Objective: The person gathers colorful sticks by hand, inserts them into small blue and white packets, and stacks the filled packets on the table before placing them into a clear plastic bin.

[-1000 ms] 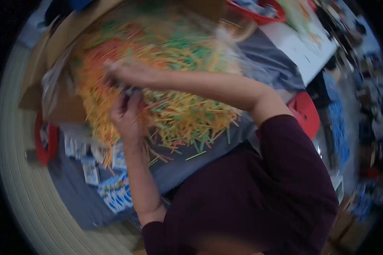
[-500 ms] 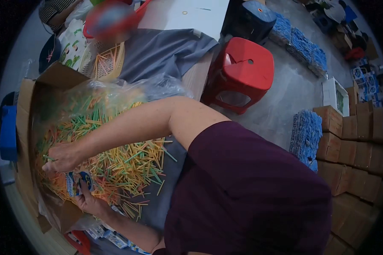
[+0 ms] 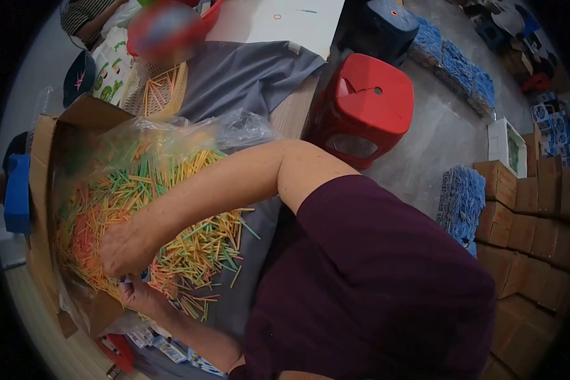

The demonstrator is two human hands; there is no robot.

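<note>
My left hand is closed on a small blue printed packet. Only a sliver of the packet shows, as my right hand covers the rest. The right hand is above it with its back toward me and its fingers curled down at the packet; whatever its fingertips grip is hidden. Both hands are over a heap of short thin coloured sticks, yellow, green, orange and pink. The heap spills from a cardboard box lined with clear plastic.
Several printed packets lie below my left forearm. A basket with longer sticks stands beyond the box, beside grey cloth. On the floor are a red stool, blue bundles and stacked cartons. Another person's striped sleeve shows top left.
My right hand has moved from the far side of the heap back to the packet in my left hand, now covering most of it. The left hand has stayed nearly in place.
</note>
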